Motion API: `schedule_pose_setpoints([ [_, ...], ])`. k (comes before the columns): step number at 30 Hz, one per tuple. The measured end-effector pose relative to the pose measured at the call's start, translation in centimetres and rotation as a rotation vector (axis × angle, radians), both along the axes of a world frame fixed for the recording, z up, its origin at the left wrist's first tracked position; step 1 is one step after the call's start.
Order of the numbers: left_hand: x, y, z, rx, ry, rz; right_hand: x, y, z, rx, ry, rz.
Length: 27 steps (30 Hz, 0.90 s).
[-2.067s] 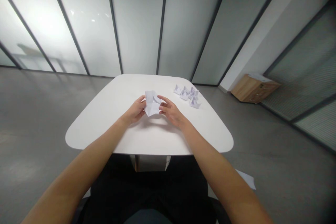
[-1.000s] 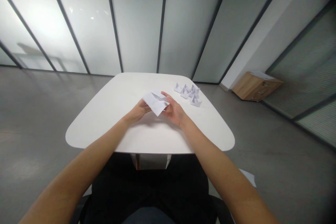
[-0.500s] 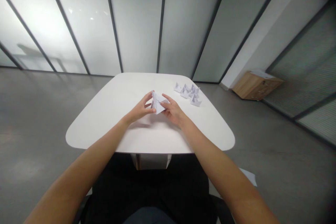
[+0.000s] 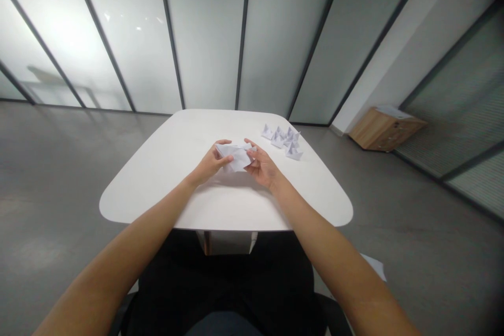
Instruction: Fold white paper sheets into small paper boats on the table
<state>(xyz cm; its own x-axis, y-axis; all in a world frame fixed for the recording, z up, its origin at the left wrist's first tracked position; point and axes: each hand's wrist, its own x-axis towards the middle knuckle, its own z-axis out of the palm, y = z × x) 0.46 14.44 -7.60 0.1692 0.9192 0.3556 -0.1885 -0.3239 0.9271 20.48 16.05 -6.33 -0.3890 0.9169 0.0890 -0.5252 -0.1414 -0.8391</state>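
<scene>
Between my hands I hold a folded white paper piece [image 4: 236, 157] above the middle of the white table [image 4: 157, 189]. My left hand [image 4: 210, 163] grips its left side with the fingers curled over the top. My right hand [image 4: 262, 165] pinches its right corner between thumb and fingers. Part of the paper is hidden behind my fingers. Beyond my right hand, several small white paper boats [image 4: 281, 139] stand in a cluster, apart from my fingers.
The rounded white table stands before my lap, with a grey floor around it. A wooden drawer cabinet [image 4: 388, 134] stands at the far right, and a loose paper sheet [image 4: 374, 266] lies on the floor. Frosted glass panels form the wall behind.
The paper has gone from a narrow upright fold to a wider, flatter shape held crosswise. My left hand has moved over its top, and my fingers have spread it apart.
</scene>
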Motion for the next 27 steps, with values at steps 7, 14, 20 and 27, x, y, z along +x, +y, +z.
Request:
schedule_pose_setpoints([
  [7, -0.8, 1.4, -0.9, -0.029, 0.229, 0.327, 0.1, 0.0, 0.2, 0.063, -0.044, -0.045],
  [14, -1.1, 1.3, -0.6, -0.046, 0.273, 0.279, -0.2, 1.2, -0.7, 0.104, -0.175, -0.228],
  [20, -1.6, 0.5, 0.3, 0.001, 0.35, 0.128, 0.4, 1.9, -1.3, 0.133, -0.323, -0.387],
  [27, -3.0, 1.2, -0.2, 0.05, 0.554, 0.16, 1.1, 2.5, -1.7, 0.17, -0.435, -0.487],
])
